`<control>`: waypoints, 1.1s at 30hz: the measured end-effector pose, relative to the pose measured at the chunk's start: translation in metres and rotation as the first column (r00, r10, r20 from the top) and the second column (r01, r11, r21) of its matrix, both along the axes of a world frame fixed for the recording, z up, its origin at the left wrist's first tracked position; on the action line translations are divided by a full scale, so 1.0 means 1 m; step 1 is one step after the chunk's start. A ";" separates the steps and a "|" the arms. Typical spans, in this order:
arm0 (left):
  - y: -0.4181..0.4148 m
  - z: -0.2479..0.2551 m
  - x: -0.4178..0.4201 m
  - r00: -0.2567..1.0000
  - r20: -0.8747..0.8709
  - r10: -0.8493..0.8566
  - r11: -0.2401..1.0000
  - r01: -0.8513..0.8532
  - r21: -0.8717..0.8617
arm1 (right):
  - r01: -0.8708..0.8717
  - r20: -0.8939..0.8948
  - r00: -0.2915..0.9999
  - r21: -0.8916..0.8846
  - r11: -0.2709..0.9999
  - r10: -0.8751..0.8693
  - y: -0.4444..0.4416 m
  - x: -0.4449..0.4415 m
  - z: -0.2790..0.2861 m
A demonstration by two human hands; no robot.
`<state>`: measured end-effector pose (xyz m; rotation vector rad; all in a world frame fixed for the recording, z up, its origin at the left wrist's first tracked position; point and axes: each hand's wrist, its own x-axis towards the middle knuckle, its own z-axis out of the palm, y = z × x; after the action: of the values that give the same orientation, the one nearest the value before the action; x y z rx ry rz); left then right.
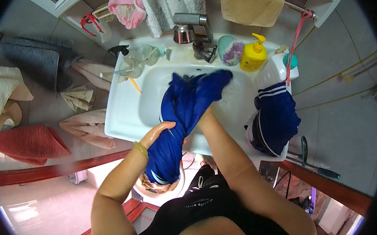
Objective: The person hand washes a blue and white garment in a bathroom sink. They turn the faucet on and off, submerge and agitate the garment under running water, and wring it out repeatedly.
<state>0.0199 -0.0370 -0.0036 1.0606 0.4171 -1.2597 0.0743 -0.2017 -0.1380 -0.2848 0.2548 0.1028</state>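
Observation:
A wet, twisted blue garment (184, 107) with pale trim stretches from over the white washbasin (122, 119) down past its front edge. My left hand (158, 133) grips its middle, thumb on top, a yellow-green bangle at the wrist. The upper part of the cloth covers most of my right hand (205, 117); only its wrist side shows, and its fingers are hidden. The lower end hangs over a round tub (179, 190) with brownish cloth in it. Another blue garment (278, 117) with white stripes lies bunched on the basin's right rim.
Behind the bowl stand a faucet (204, 51), a yellow pump bottle (253, 56) and a white jug (273, 69) with a teal cap. Glass cups (131, 68) with toothbrushes stand at the left corner. Towels (174, 8) hang from a rail above; more hang at left.

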 end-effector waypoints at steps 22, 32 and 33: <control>0.020 -0.002 0.029 0.781 0.603 -0.160 0.985 0.169 0.043 | -0.607 -0.591 0.440 -0.750 -0.261 0.676 -0.024 0.049 0.082; 0.018 -0.009 0.010 0.779 -0.133 0.613 0.400 -0.451 -0.798 | -0.295 -0.205 0.930 -0.911 0.287 0.304 -0.032 0.026 -0.066; 0.016 -0.011 0.010 0.777 -0.127 0.616 0.393 -0.443 -0.806 | -0.255 -0.195 0.954 -0.926 0.278 0.227 -0.029 0.025 -0.079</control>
<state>0.0302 -0.0208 -0.0148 0.1766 -0.0225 -0.5850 0.0997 -0.2304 -0.2170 -1.5680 0.2709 0.2611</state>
